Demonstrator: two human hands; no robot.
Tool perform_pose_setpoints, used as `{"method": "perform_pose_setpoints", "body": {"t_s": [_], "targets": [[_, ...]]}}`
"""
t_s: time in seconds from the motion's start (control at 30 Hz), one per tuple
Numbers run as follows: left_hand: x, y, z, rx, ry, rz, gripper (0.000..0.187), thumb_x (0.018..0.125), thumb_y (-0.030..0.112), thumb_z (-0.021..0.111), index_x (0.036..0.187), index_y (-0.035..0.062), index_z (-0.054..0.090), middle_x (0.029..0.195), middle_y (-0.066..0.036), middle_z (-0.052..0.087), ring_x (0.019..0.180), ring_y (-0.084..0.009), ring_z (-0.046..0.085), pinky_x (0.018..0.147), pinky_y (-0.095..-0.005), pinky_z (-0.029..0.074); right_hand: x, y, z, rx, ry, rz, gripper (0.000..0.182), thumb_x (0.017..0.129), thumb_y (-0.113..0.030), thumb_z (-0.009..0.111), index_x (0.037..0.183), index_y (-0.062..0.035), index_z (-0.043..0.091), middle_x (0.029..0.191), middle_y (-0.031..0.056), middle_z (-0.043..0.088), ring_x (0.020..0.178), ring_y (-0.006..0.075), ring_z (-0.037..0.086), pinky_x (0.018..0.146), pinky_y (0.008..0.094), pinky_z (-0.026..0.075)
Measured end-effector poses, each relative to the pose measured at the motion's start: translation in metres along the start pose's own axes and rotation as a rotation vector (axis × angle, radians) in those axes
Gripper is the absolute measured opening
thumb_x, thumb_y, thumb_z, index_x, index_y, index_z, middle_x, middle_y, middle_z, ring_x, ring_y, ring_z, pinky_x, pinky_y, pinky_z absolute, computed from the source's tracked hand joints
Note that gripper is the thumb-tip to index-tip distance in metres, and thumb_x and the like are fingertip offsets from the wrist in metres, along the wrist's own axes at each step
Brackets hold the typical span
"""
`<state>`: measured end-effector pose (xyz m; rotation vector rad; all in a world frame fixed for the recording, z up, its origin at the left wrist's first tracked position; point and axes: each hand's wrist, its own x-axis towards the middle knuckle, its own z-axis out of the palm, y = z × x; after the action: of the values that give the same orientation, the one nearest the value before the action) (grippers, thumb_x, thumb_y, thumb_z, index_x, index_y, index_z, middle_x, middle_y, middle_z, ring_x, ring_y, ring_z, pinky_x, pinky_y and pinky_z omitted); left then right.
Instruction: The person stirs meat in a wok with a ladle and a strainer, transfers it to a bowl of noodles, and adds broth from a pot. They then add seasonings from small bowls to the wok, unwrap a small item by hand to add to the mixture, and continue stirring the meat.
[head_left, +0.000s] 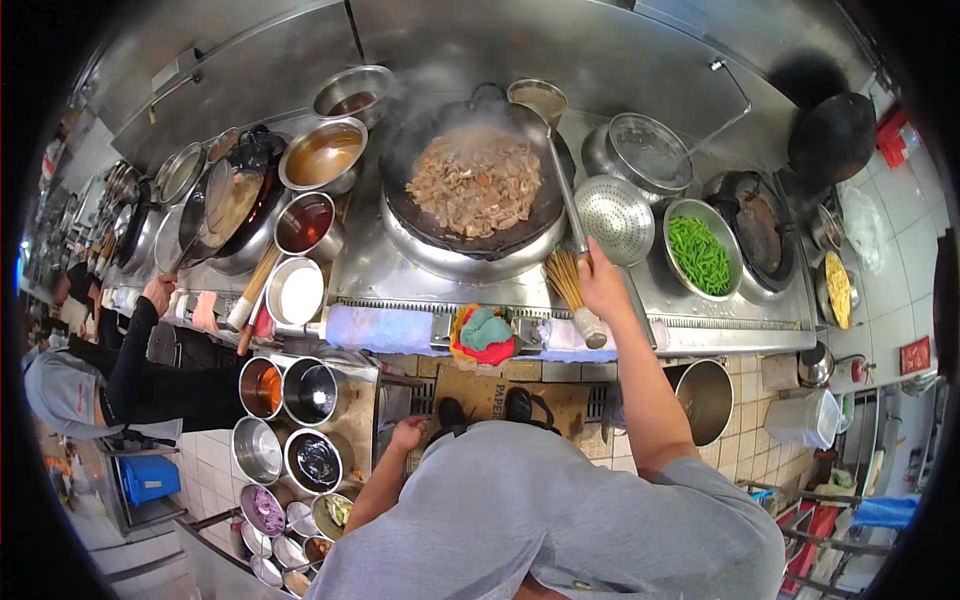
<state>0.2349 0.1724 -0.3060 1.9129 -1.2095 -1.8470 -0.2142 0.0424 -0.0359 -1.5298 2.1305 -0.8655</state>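
My right hand (605, 287) is closed around the long handle of a ladle (566, 185), whose bowl end lies over the far right rim of a big wok (395, 205). Steaming sliced meat (478, 180) fills the middle of that wok. Below my right hand lies a bamboo wok brush (570, 285) at the front of the stove. My left hand (408, 433) hangs low beside my body, fingers curled, with nothing visible in it. Folded cloths (485, 333) in green, red and yellow sit at the stove's front edge, between my hands.
Right of the wok are a perforated strainer (612, 222) and a bowl of green beans (700, 255). Bowls of sauce (305, 224) and white seasoning (296, 292) stand left. Several metal pots (312, 388) are at lower left. A co-worker (75, 390) works at another wok (240, 205).
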Motion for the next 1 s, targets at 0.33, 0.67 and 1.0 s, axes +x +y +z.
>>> {"method": "perform_pose_setpoints", "body": {"t_s": [0.33, 0.67, 1.0], "targets": [[-0.022, -0.038, -0.002, 0.460, 0.047, 0.029, 0.034, 0.085, 0.031, 0.058, 0.106, 0.0063, 0.068, 0.103, -0.014, 0.068, 0.097, -0.0255, 0.065, 0.085, -0.0342, 0.049, -0.004, -0.059, 0.027, 1.170, -0.468, 0.546, 0.023, 0.098, -0.020, 0.046, 0.119, -0.0137, 0.043, 0.070, 0.0011, 0.046, 0.050, 0.0081, 0.042, 0.040, 0.0229, 0.037], [-0.008, -0.074, -0.005, 0.593, -0.004, -0.085, 0.040, 0.083, 0.041, 0.055, 0.109, 0.0145, 0.068, 0.108, -0.015, 0.066, 0.100, -0.0322, 0.063, 0.087, -0.0396, 0.049, -0.064, -0.052, -0.082, 0.195, -0.279, 0.065, 0.053, 0.093, -0.009, 0.048, 0.144, -0.0128, 0.034, 0.070, 0.0010, 0.049, 0.048, 0.0083, 0.047, 0.043, 0.0257, 0.042], [-0.017, -0.127, -0.031, 0.860, -0.235, 0.178, 0.035, 0.080, 0.038, 0.054, 0.106, 0.0179, 0.068, 0.106, -0.012, 0.067, 0.100, -0.0308, 0.064, 0.082, -0.0435, 0.052, -0.040, -0.018, -0.025, 0.178, -0.369, 0.126, 0.051, 0.089, -0.011, 0.052, 0.139, -0.0073, 0.040, 0.072, 0.0086, 0.060, 0.057, 0.0211, 0.055, 0.055, 0.0339, 0.045]]}}
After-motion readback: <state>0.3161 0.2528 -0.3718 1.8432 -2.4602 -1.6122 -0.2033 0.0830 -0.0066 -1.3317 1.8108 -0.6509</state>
